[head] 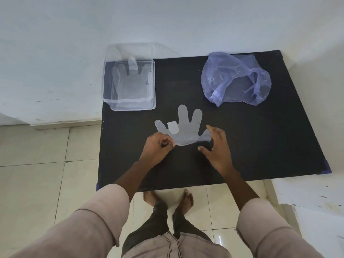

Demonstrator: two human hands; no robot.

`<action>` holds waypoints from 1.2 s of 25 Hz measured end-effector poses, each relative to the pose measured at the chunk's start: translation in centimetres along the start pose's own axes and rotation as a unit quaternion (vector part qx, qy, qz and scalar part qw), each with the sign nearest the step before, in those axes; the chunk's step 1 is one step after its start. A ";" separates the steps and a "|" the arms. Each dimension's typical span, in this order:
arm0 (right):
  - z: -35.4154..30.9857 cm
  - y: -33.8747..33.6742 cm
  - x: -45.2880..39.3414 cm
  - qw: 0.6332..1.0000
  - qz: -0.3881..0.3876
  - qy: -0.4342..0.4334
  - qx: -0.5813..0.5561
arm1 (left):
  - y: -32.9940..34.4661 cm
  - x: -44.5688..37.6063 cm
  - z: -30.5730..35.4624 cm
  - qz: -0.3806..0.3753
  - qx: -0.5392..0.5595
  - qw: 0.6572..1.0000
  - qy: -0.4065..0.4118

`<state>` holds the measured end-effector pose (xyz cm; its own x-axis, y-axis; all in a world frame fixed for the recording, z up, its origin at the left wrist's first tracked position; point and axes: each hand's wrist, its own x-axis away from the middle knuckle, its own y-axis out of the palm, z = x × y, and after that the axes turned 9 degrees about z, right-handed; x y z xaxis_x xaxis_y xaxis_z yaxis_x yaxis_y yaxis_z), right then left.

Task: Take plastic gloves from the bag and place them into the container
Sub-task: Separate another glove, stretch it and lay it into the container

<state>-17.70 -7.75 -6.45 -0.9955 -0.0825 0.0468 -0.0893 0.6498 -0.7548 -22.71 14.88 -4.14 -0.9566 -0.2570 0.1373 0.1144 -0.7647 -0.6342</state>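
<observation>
A clear plastic glove lies flat on the black table, fingers pointing away from me, one finger folded over. My left hand pinches the glove's cuff at its left corner. My right hand hovers at the glove's right side with fingers spread, its index fingertip touching the glove's edge. A clear plastic container stands at the table's far left with another glove lying inside. A crumpled translucent blue bag rests at the far right.
The table stands against a white wall. The container overhangs the table's left edge a little. Beige floor tiles and my bare feet show below the table's near edge.
</observation>
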 end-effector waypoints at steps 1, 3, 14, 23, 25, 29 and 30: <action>-0.4 0.0 -0.7 1.000 -0.001 -0.011 -0.016 | -0.2 -0.2 0.0 -0.004 -0.004 1.000 0.002; -1.0 -0.1 -1.6 0.997 0.002 -0.047 -0.054 | -0.5 -0.4 -0.1 -0.012 -0.016 1.000 -0.002; -3.3 -0.9 -2.0 0.981 -0.021 0.047 -0.186 | -1.6 -1.2 0.6 -0.020 0.139 0.986 -0.093; -5.2 -0.8 -2.5 0.981 -0.012 0.061 -0.186 | -2.3 -2.5 0.2 -0.070 0.259 0.951 -0.153; -6.5 -1.0 -2.8 0.977 -0.022 0.066 -0.202 | -3.1 -3.2 0.2 -0.063 0.289 0.941 -0.161; -9.6 -1.5 -3.8 0.960 -0.043 0.106 -0.256 | -4.9 -4.4 0.3 -0.042 0.329 0.929 -0.167; -10.6 -1.6 -3.9 0.952 -0.044 0.116 -0.279 | -5.4 -4.7 0.4 -0.035 0.340 0.925 -0.168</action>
<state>-13.99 -0.48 1.48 -0.9579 -0.0279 0.2859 -0.1114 0.9535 -0.2802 -18.68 20.02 -1.02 -0.8435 -0.2754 0.4612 0.3076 -0.9515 -0.0056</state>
